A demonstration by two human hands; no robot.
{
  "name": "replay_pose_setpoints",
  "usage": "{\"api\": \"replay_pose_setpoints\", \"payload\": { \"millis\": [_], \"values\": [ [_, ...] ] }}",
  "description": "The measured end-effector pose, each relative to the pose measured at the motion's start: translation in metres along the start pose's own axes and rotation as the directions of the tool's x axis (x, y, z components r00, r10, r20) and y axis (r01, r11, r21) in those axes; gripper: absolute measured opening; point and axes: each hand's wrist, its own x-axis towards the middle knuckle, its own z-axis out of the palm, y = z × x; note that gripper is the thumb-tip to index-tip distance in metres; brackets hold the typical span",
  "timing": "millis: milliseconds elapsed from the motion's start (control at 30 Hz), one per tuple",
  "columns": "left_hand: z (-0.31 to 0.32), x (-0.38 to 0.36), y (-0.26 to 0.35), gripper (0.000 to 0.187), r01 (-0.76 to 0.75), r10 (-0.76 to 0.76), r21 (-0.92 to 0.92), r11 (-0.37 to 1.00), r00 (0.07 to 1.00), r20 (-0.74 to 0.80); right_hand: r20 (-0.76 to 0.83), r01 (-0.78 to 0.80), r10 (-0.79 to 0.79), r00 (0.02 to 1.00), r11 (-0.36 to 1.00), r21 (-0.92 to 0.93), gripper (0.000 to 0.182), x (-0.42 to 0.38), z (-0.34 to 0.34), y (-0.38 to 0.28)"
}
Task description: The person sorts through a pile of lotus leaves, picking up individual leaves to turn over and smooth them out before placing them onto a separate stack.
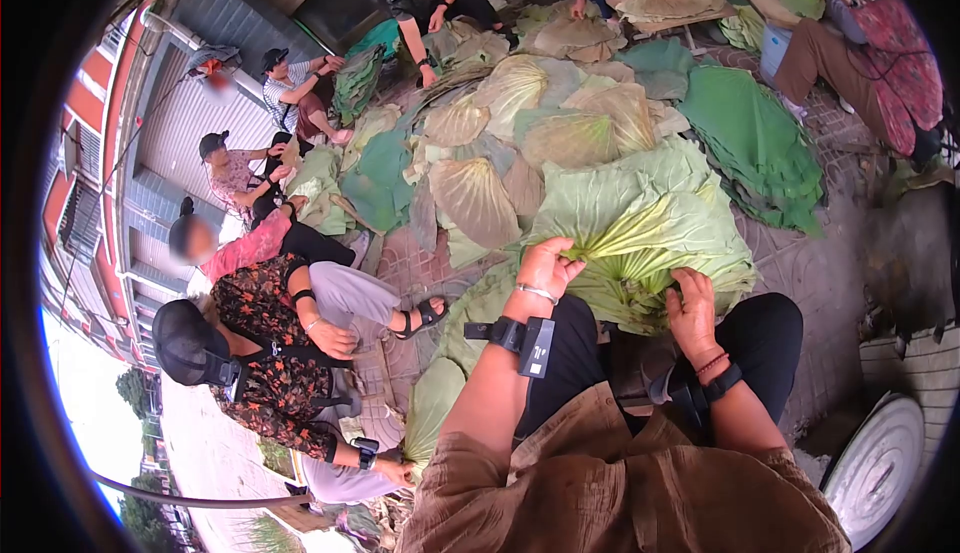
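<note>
A stack of pale green lotus leaves [640, 193] lies in front of my knees, its folds gathered toward me. My left hand [545, 271] is closed, thumb and fingers pinching the gathered ribs at the left of the stack's near side. At the near right edge, my right hand [692, 311] curls its fingers onto the leaf folds, the fingertips pressed against them. Beyond the stack spreads a big heap of dried brown and green lotus leaves [570, 138]. A darker green pile of leaves [750, 143] sits to the right.
A person in a flowered top [265, 303] sits close on my left, one hand on a green leaf [432, 408]. Several other people sit around the heap. A round whitish lid [878, 468] stands at lower right. Patterned paving [800, 263] shows on the right.
</note>
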Motion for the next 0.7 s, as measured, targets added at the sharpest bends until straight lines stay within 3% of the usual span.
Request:
{"api": "replay_pose_setpoints", "payload": {
  "millis": [67, 133, 267, 333, 367, 433, 533, 600, 667, 700],
  "values": [
    [0.006, 0.008, 0.018, 0.006, -0.004, 0.004, -0.016, 1.000, 1.000, 0.008, 0.004, -0.006, 0.006, 1.000, 1.000, -0.009, 0.029, 0.001, 0.000, -0.002],
    [0.008, 0.019, 0.040, 0.008, -0.072, 0.083, -0.076, 0.995, 0.985, 0.154, 0.002, -0.001, 0.001, 1.000, 1.000, -0.008, 0.030, 0.002, 0.000, -0.003],
    [0.026, 0.032, 0.082, 0.010, -0.169, 0.190, -0.100, 0.980, 0.946, 0.263, 0.006, 0.003, -0.002, 1.000, 1.000, -0.022, 0.031, 0.003, -0.001, -0.005],
    [0.040, 0.028, 0.102, 0.018, -0.325, 0.382, -0.212, 0.922, 0.859, 0.342, 0.002, -0.002, 0.002, 1.000, 1.000, -0.028, 0.032, 0.004, -0.001, -0.006],
    [0.045, 0.023, 0.109, 0.018, -0.321, 0.378, -0.213, 0.923, 0.858, 0.348, 0.006, -0.003, 0.004, 1.000, 1.000, -0.028, 0.032, 0.004, -0.001, -0.006],
    [0.055, 0.017, 0.122, 0.029, -0.496, 0.557, -0.257, 0.829, 0.773, 0.304, 0.012, -0.016, 0.016, 1.000, 0.999, -0.032, 0.032, 0.005, -0.003, -0.009],
    [0.049, 0.029, 0.142, 0.038, -0.564, 0.618, -0.254, 0.786, 0.703, 0.352, 0.016, -0.031, 0.031, 0.999, 0.999, -0.023, 0.033, 0.007, -0.003, -0.010],
    [0.032, 0.058, 0.153, 0.041, -0.597, 0.632, -0.213, 0.774, 0.703, 0.326, 0.028, -0.039, 0.040, 0.999, 0.999, -0.026, 0.035, 0.006, -0.002, -0.009],
    [0.026, 0.078, 0.158, 0.044, -0.611, 0.616, -0.076, 0.788, 0.785, 0.064, 0.024, -0.048, 0.048, 0.999, 0.998, -0.032, 0.036, 0.008, -0.002, -0.008],
    [0.005, 0.105, 0.159, 0.056, -0.590, 0.590, 0.002, 0.807, 0.807, -0.004, 0.026, -0.048, 0.049, 0.998, 0.998, -0.030, 0.036, 0.009, -0.002, -0.008]
  ]
}}
